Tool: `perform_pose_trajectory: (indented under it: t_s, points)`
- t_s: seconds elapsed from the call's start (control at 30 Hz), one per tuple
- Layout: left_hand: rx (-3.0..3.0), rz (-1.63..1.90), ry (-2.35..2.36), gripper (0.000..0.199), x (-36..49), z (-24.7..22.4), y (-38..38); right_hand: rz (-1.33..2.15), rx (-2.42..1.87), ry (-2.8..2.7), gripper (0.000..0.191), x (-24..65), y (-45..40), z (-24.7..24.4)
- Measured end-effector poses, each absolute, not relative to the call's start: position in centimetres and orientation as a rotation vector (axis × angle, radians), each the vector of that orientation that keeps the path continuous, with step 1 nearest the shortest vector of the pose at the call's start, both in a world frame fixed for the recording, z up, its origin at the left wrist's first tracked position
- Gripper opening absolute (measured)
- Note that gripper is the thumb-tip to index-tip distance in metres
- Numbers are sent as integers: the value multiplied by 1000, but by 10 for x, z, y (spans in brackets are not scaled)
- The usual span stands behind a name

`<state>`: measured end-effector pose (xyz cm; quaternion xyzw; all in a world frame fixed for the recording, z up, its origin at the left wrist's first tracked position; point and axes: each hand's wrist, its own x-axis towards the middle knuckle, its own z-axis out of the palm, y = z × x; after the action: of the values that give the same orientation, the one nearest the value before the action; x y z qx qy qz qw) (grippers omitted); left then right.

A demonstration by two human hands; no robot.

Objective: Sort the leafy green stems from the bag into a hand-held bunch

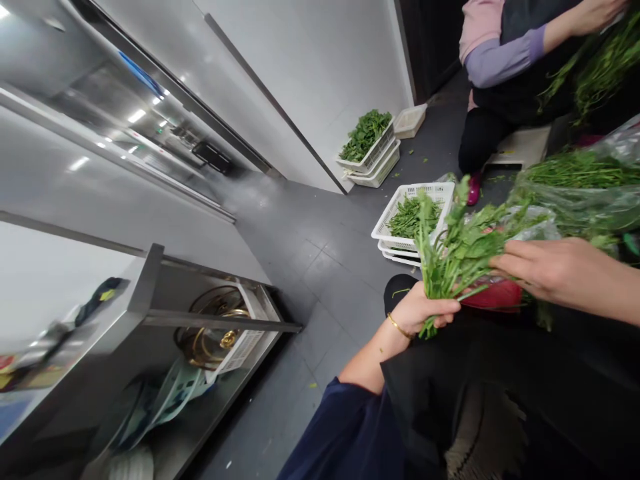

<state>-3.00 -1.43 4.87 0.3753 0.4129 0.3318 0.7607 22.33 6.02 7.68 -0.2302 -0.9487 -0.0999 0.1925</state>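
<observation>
A bunch of leafy greens (457, 250) with thin pale stems is held upright over my lap. My left hand (417, 310), with a gold bracelet at the wrist, is closed around the lower stems. From the right, my right hand (555, 267) reaches in with its fingers pinched at the bunch's leafy side; the fingertips are partly hidden among the greens. Just beyond the bunch, a white basket (380, 227) holds cut greens and rests on another. Under my hands, something red (495, 297) shows in part.
Greens in clear plastic (575, 200) lie to the right. A co-worker (505, 60) crouches at the upper right, handling greens. Stacked white baskets (373, 167) stand by the wall near a small white tub (410, 122). A steel shelf unit (225, 323) with pot lids is at left.
</observation>
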Motion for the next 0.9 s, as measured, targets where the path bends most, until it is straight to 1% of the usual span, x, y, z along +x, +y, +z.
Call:
perform_pose_trajectory:
  t_s: [0.1,0.17,0.27,0.4,0.6,0.7,0.83,0.9]
  points:
    - [737,839,909,59,-34,48,-13,-437,-590,-2591,30,242,56,80]
    - [750,855,965,52,-34,51,-13,-468,-605,-2596,29,249,54,83]
    - [779,880,1032,48,-33,58,-14,-417,-664,-2596,24,244,54,82]
    - [809,894,1050,46,-32,64,-17,-312,-565,-2618,28,229,63,80]
    - [830,872,1073,45,-32,62,-18,-252,-463,-2899,28,213,64,72]
    - [838,847,1067,46,-33,60,-18,1,-470,-2983,27,211,60,65]
    - [853,797,1037,48,-32,56,-17,634,-477,-2866,40,209,55,59]
    - [864,756,1022,49,-31,53,-17,953,-431,-2753,41,211,53,57]
